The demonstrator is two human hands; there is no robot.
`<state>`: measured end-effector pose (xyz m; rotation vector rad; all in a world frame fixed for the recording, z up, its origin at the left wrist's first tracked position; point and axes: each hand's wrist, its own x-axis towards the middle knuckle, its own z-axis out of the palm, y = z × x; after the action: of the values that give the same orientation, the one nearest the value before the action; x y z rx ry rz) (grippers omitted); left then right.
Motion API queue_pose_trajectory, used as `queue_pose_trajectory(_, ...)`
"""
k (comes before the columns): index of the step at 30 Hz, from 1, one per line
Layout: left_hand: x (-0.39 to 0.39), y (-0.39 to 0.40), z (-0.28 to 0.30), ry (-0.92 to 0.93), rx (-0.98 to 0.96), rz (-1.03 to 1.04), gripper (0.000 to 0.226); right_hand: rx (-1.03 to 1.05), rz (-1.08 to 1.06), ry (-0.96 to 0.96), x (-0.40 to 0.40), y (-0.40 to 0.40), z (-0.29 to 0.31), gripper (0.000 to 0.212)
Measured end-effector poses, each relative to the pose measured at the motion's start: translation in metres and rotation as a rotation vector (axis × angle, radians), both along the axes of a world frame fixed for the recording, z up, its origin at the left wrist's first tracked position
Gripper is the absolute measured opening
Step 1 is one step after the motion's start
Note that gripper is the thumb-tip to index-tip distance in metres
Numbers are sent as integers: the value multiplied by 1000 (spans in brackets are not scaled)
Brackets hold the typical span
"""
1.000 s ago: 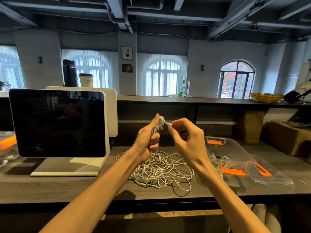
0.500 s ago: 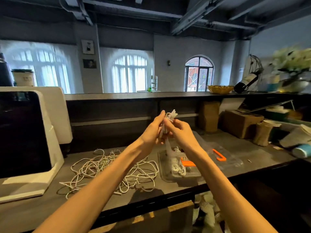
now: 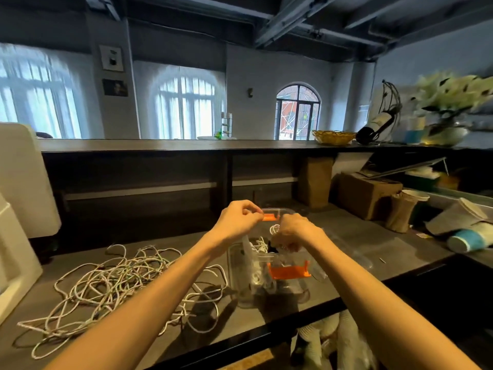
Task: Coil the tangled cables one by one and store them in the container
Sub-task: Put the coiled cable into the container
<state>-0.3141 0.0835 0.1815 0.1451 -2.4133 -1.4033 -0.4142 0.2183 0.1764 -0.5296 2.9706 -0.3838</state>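
Dark wooden counter (image 3: 346, 236) runs beneath a raised shelf, with a white monitor stand (image 3: 16, 236) at the far left, cardboard boxes (image 3: 368, 193) and toppled paper cups (image 3: 464, 225) at the right. Tangled white cables (image 3: 112, 281) lie loose on the counter left of the clear container (image 3: 240, 289) with orange latches, which already holds coiled white cable. Both hands are over the container: left hand (image 3: 237, 222) curled with fingertips pinched, contents indiscernible; right hand (image 3: 296, 232) curled downward gripping a coiled white cable (image 3: 274, 228) inside the container's opening.

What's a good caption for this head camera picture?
Both hands over the clear orange-latched container, tangled white cables alongside.
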Motion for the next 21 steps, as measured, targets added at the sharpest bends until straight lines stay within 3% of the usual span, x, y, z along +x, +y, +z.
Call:
queue_pose_trajectory(5, -9, -9, -9, 13, 23, 25, 13, 87, 29, -47, -20, -3, -26, 40)
queue_pose_trajectory(8, -8, -21, -14, 15, 36, 30, 13, 227, -27, -192, -18, -13, -22, 40)
queue_pose_trajectory(9, -7, -25, -15, 15, 37, 32, 13, 232, -13, -145, -17, -17, -16, 39)
queue_pose_trajectory(14, 6, -36, -16, -1, 54, 16, 13, 46, 19, 115, -10, -22, 5, 34)
queue_pose_trajectory(19, 31, -40, -2, -4, 46, -9, 13, -94, 149, 238, 26, -34, 32, 45)
queue_pose_trajectory(21, 43, -44, 1, -4, 46, -10, 12, -156, 283, 193, 47, -35, 38, 38)
